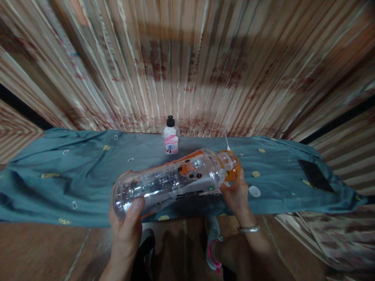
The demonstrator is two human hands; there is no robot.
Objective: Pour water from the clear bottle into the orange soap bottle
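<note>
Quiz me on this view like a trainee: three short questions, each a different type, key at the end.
1. Multiple choice: what colour is the cap on the standing bottle? A) white B) black C) green
2. True or false: the left hand holds the big bottle near its base.
3. Fill in: the right hand has a silver ____ at its wrist.

Key: 1 B; 2 true; 3 bracelet

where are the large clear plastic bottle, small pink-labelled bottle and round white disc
Large clear plastic bottle [165, 186], head view, its body
Small pink-labelled bottle [171, 143], head view, its label
Round white disc [254, 191], head view, its middle
</note>
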